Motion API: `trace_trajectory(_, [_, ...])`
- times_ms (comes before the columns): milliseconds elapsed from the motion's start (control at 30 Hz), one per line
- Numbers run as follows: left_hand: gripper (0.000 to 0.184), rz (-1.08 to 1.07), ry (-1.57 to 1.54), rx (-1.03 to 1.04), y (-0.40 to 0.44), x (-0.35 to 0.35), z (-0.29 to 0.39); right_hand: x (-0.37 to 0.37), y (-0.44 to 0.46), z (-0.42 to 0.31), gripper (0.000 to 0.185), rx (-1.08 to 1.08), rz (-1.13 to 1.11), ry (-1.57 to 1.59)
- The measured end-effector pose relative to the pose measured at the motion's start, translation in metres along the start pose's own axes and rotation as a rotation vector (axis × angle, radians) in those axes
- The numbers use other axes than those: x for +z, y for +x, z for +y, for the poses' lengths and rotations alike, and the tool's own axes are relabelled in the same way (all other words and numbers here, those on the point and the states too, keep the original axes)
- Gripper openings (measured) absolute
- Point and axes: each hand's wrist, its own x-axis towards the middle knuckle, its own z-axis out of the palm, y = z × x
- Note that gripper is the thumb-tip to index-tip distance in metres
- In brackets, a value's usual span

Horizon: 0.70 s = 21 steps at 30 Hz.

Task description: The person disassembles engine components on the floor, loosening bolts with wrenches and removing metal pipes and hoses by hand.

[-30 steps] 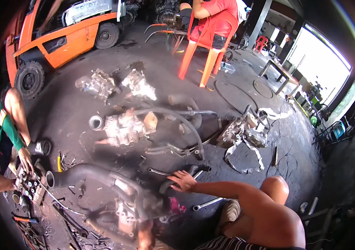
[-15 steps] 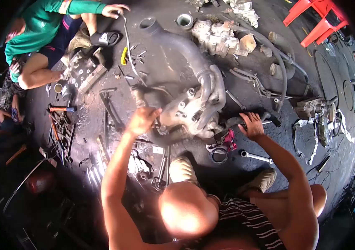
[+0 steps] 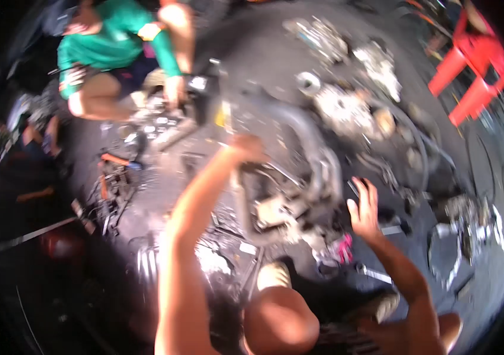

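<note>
In my head view, the bar [image 3: 286, 173] slants from my nearer left hand [image 3: 248, 149] toward the engine part [image 3: 274, 212]; blur hides whether those fingers grip it. My right hand [image 3: 364, 213] hangs right of the part, fingers spread.

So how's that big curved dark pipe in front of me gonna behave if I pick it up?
The curved dark pipe would probably keep its shape, since its arc looks smooth and unkinked, though blur hides what it's made of. That bend should stop it rolling far. It may lift end-heavy if joined to the pale metal part near its lower end.
</note>
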Motion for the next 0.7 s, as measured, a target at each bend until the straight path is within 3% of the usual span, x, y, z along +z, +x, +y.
trace_trajectory(33, [0.061, 0.013, -0.015, 0.058, 0.016, 0.005, -0.009, 0.008, 0.021, -0.015, 0.054, -0.017, 0.059, 0.022])
trace_trajectory(100, [0.056, -0.085, 0.024, -0.041, 0.025, -0.005, 0.001, 0.023, 0.052, -0.046, 0.055, 0.003, 0.112, 0.029])
trace_trajectory(133, [0.052, -0.009, 0.048, -0.022, 0.033, 0.002, -0.002, 0.031, 0.063, -0.057, 0.055, 0.031, 0.066, 0.029])
trace_trajectory(200, [0.057, -0.187, 0.163, 0.041, 0.052, 0.004, -0.003, 0.046, 0.075, -0.076, 0.054, 0.080, -0.054, -0.024])
trace_trajectory(333, [0.064, -0.238, 0.151, -0.042, 0.052, 0.009, -0.003, 0.066, 0.070, -0.081, 0.053, 0.123, -0.090, -0.096])
trace_trajectory(367, [0.067, -0.208, 0.175, -0.027, 0.052, 0.011, -0.003, 0.066, 0.069, -0.083, 0.053, 0.116, -0.096, -0.091])
trace_trajectory(467, [0.070, -0.139, 0.169, -0.027, 0.046, 0.020, -0.006, 0.068, 0.081, -0.091, 0.033, -0.270, -0.139, -0.418])
trace_trajectory(533, [0.068, -0.043, 0.194, -0.015, 0.040, 0.025, -0.008, 0.092, 0.090, -0.083, 0.027, -0.382, -0.530, -0.597])
trace_trajectory(567, [0.066, -0.011, 0.186, -0.009, 0.037, 0.028, -0.008, 0.103, 0.094, -0.083, 0.024, -0.374, -0.714, -0.703])
trace_trajectory(600, [0.066, -0.008, 0.185, -0.012, 0.036, 0.033, -0.012, 0.112, 0.093, -0.077, 0.023, -0.414, -0.732, -0.745])
trace_trajectory(700, [0.066, 0.299, 0.027, 0.043, 0.024, 0.055, -0.019, 0.110, 0.093, -0.071, 0.021, -0.416, -0.728, -0.723])
